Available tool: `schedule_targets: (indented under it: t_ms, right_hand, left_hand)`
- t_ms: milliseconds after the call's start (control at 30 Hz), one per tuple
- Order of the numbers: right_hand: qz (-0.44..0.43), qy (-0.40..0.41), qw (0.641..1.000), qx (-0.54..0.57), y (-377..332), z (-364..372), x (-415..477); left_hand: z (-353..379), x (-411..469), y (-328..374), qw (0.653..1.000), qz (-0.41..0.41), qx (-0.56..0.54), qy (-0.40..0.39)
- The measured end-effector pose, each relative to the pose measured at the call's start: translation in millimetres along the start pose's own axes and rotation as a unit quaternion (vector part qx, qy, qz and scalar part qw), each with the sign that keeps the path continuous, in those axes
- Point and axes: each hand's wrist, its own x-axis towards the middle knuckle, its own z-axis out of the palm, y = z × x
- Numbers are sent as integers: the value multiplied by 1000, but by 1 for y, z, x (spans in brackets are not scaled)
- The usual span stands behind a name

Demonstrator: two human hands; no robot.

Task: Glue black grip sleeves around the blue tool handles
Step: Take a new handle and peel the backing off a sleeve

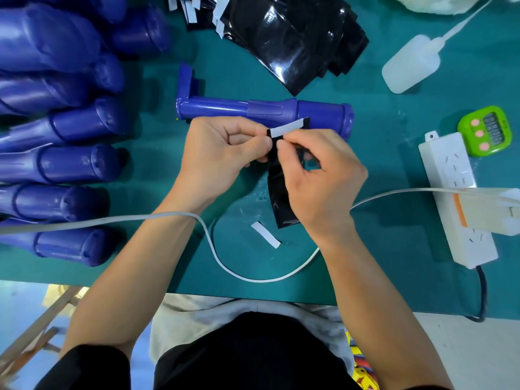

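A blue tool handle [264,111] lies crosswise on the green mat just beyond my hands. My left hand [219,156] pinches the upper end of a black grip sleeve [281,198], which hangs down toward me. My right hand [318,175] pinches the white backing strip [287,128] along the sleeve's top edge, and part of the sleeve is hidden behind its fingers. A loose white backing strip [266,235] lies on the mat below the sleeve.
Several blue handles [64,161] are stacked at the left. A pile of black sleeves [292,38] lies at the back, a glue bottle [410,63] at the right, then a green timer [485,130] and a white power strip [455,198]. A white cable [225,266] crosses near the table's front edge.
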Motion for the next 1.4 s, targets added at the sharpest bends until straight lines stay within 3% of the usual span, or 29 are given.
schedule_targets:
  t_ms: [200,633,767,1067,1400]
  right_hand:
    - [28,-35,999,22,3,1,-1]
    - [-101,37,992,-63,4,2,-3]
    - [-57,33,997,-44,1,3,-4]
    - [79,-67,992,68,-3,-2,2]
    - [127,-97,978,134,1,-4,10]
  left_hand:
    - [-1,0,1,1000,12,15,-13]
    - [-1,-3,2,999,31,34,-25]
    - [2,-3,2,999,28,27,-20]
    - [1,0,-1,999,27,27,-22]
    - [1,1,-3,999,17,34,-8]
